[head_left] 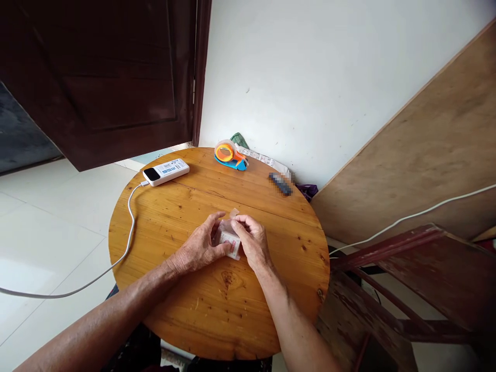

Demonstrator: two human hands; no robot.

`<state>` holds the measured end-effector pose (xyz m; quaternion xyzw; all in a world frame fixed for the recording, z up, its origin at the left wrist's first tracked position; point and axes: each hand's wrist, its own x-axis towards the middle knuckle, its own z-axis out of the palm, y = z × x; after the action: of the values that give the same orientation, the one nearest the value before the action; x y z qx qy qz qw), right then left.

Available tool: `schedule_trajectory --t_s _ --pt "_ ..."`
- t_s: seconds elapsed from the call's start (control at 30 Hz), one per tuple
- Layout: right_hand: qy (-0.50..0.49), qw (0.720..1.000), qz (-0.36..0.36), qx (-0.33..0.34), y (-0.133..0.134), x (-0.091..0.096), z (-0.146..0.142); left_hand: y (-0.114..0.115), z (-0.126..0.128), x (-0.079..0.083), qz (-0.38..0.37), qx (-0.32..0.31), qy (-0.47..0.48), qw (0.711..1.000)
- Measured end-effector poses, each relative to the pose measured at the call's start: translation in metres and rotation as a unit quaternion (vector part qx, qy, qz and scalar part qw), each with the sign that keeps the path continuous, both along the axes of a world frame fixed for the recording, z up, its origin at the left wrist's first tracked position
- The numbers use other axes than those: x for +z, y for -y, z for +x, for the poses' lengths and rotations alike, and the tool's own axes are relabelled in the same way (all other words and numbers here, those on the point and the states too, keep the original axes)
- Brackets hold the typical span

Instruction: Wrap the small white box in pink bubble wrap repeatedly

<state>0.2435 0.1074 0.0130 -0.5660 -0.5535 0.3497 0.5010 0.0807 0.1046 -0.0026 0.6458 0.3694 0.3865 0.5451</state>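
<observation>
Between my hands, over the middle of the round wooden table, is a small clear plastic packet with a white label marked in red. My left hand grips it from the left, thumb pressed on the label and fingers around the far side. My right hand pinches the packet's upper right edge between thumb and forefinger. A small pale flap sticks up beyond the right fingertips. What lies inside the packet cannot be made out.
Toward the back stands an orange and blue tape dispenser. A white power bank trails a cable off the left edge. A blurred dark object lies at back right. A wooden chair stands right of the table.
</observation>
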Motion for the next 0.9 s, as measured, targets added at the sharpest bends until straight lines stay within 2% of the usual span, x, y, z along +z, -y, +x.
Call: schedule_trajectory --t_s 0.13,0.33,0.53,0.7,0.9 --pt "-0.01 1.0 0.01 -0.008 -0.0009 0.0027 -0.0003 -0.0014 0.0001 -0.0014 0.016 0.004 -0.004 1.0" --pt "-0.036 0.998 -0.047 0.0 -0.0057 0.0012 0.0014 -0.0003 -0.0004 0.0005 0.029 0.004 -0.012 1.0" --pt "-0.037 0.999 -0.007 0.009 -0.0074 -0.0024 0.0004 -0.0019 -0.0004 -0.0026 0.031 0.002 -0.014 0.999" --pt "-0.036 0.999 -0.009 0.004 -0.0052 0.0013 -0.0021 -0.0031 -0.0012 0.0002 0.018 0.011 -0.029 0.999" --pt "-0.003 1.0 0.006 -0.002 -0.0028 0.0053 -0.0013 -0.005 -0.0035 -0.0022 -0.002 -0.002 0.014 1.0"
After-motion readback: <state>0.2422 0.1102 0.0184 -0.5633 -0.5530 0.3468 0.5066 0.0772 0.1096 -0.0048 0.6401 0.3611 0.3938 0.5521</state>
